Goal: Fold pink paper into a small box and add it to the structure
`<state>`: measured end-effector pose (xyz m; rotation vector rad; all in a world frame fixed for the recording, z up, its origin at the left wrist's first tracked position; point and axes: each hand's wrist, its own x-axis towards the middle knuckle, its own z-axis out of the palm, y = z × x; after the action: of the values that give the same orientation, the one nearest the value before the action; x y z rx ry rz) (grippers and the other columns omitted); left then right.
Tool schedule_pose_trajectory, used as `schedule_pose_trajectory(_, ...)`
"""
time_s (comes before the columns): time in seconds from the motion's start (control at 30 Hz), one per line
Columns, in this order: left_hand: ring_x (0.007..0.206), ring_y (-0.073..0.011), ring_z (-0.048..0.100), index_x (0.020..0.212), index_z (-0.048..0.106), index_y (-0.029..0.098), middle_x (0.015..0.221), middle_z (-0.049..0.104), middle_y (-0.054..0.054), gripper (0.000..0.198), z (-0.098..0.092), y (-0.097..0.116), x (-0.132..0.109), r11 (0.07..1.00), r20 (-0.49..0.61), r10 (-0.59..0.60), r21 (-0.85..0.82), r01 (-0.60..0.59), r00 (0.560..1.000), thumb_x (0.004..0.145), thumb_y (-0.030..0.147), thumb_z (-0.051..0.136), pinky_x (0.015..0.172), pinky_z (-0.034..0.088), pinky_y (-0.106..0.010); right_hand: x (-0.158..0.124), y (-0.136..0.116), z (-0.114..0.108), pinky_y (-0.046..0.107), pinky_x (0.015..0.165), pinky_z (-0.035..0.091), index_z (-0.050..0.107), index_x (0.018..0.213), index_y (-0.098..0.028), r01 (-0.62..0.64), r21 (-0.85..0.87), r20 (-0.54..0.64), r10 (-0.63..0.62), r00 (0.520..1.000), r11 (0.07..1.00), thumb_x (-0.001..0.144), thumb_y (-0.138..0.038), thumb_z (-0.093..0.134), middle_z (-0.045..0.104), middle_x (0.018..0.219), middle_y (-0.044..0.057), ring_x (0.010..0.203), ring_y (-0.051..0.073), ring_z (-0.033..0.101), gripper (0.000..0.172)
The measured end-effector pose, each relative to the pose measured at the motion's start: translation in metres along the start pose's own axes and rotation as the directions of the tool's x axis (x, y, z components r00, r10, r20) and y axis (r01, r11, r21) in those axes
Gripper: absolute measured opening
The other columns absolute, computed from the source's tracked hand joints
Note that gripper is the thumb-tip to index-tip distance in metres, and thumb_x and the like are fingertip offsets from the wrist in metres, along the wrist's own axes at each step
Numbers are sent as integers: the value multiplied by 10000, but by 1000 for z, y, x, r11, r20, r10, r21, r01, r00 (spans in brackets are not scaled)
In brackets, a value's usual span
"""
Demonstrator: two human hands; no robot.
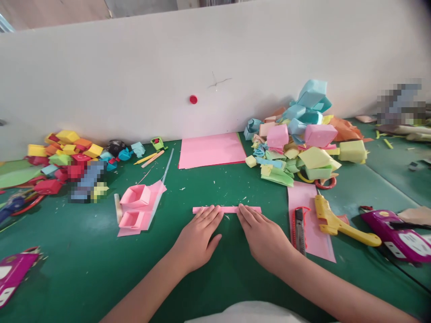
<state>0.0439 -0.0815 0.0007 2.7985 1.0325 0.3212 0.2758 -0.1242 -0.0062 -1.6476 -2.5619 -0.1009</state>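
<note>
A narrow pink paper strip (230,209) lies crosswise on the green table in front of me. My left hand (199,237) presses its flat fingers onto the strip's left part, thumb held apart. Toward the right end, my right hand (261,233) rests on the same strip with fingers stretched out flat. A short length of pink shows between the two hands; the fingertips cover the rest. Left of my hands, two small open pink paper boxes, one (135,196) behind the other (131,220), sit on pink paper.
Pink sheets (212,150) lie by the white partition (134,80). At right are a heap of folded paper pieces (296,134), a box cutter (299,231), a yellow glue gun (336,222) and a purple device (393,233). Colourful paper boxes (67,152) pile at left.
</note>
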Motion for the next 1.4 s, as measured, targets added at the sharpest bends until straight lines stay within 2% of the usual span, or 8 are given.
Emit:
schedule_pose_trajectory(0.1,1499,-276,342,1572,318,187,1614,368,-112,586,0,2,-3,1000,4,0,-7,0,1000,1010,266,464,1219,359,-512,2,-12,-11,526,1152,421,472,1473,16,-46,101,52,41,998,994,983,-318,479,417,1548,271,1419,396,441,593)
schedule_pose_trajectory(0.2,1509,-285,319,1577,302,160,1622,350,-126,637,0,2,-3,1000,19,12,-3,-12,1000,968,210,482,1222,355,-515,12,-27,-19,532,1210,330,363,1543,-5,4,232,56,-17,998,973,1004,-472,464,343,1597,236,1485,379,326,721)
schedule_pose_trajectory(0.3,1513,-288,310,1584,290,161,1626,338,-132,720,0,0,-2,1000,41,14,-27,-13,999,902,163,520,1227,348,-515,27,-36,-21,515,1216,326,284,1572,-4,15,319,48,-32,998,948,1016,-456,446,337,1603,220,1493,348,320,735)
schedule_pose_trajectory(0.43,1495,-293,349,1583,299,166,1614,355,-139,740,-2,-4,-1,998,59,20,-69,-15,998,884,158,540,1219,358,-519,35,-37,-15,506,1215,327,302,1567,-9,-9,334,49,-8,999,942,1013,-531,433,332,1604,217,1493,334,327,772)
schedule_pose_trajectory(0.67,1509,-246,316,1621,177,268,1638,307,-73,687,-12,-12,-2,995,100,15,-104,-4,995,1024,360,505,1223,345,-442,16,-13,-5,504,1223,317,335,1563,-60,19,256,36,-29,999,966,1023,-525,419,340,1614,173,1492,302,341,717)
schedule_pose_trajectory(0.8,1511,-250,312,1627,144,252,1648,277,-87,672,-14,-12,-7,996,110,-55,-66,63,992,1051,427,443,1225,327,-450,9,-2,-6,470,1211,353,323,1569,-77,17,258,40,-28,999,966,1026,-498,419,357,1611,156,1490,276,348,694)
schedule_pose_trajectory(1.03,1487,-261,369,1616,199,213,1631,325,-91,594,-10,-11,-14,987,82,-155,52,151,984,1075,399,357,1224,321,-495,-2,12,-7,487,1217,345,269,1596,-110,-70,292,58,55,997,954,1047,-515,360,386,1599,144,1475,268,374,688)
schedule_pose_trajectory(1.4,1464,-293,408,1604,244,205,1624,340,-110,587,-2,-5,-17,972,2,-194,134,192,981,1061,389,373,1195,352,-535,-23,33,-3,531,1224,314,108,1636,-187,-165,261,41,160,986,951,1058,-467,352,418,1585,116,1470,250,385,687)
